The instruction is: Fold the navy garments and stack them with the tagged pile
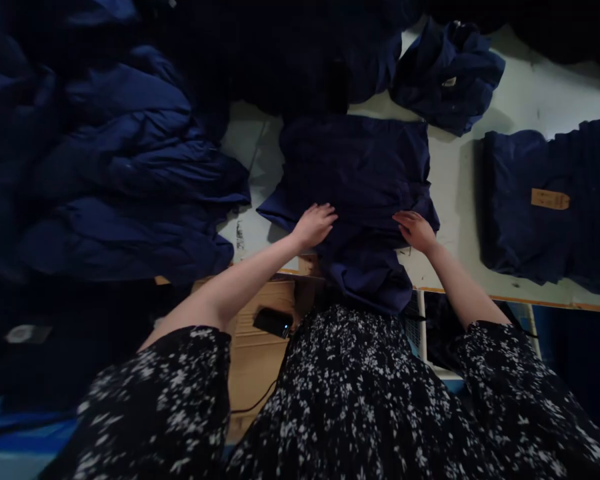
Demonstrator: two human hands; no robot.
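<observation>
A dark navy garment [355, 160] lies spread on the pale table in front of me, its lower part hanging over the front edge towards my body. My left hand [316, 225] rests on its lower left part, palm down with the fingers stretched out. On the lower right side my right hand [416, 231] lies with fingers extended over the cloth. Neither hand visibly grips the fabric. The garment's exact kind cannot be made out.
Heaped navy clothing [145, 167] covers the left side. A bunched navy piece [447, 77] lies at the back right. Folded garments [525, 233] with a brown tag [550, 199] sit to the right. Below the table edge are a cardboard box [260, 360] and a black device [274, 323].
</observation>
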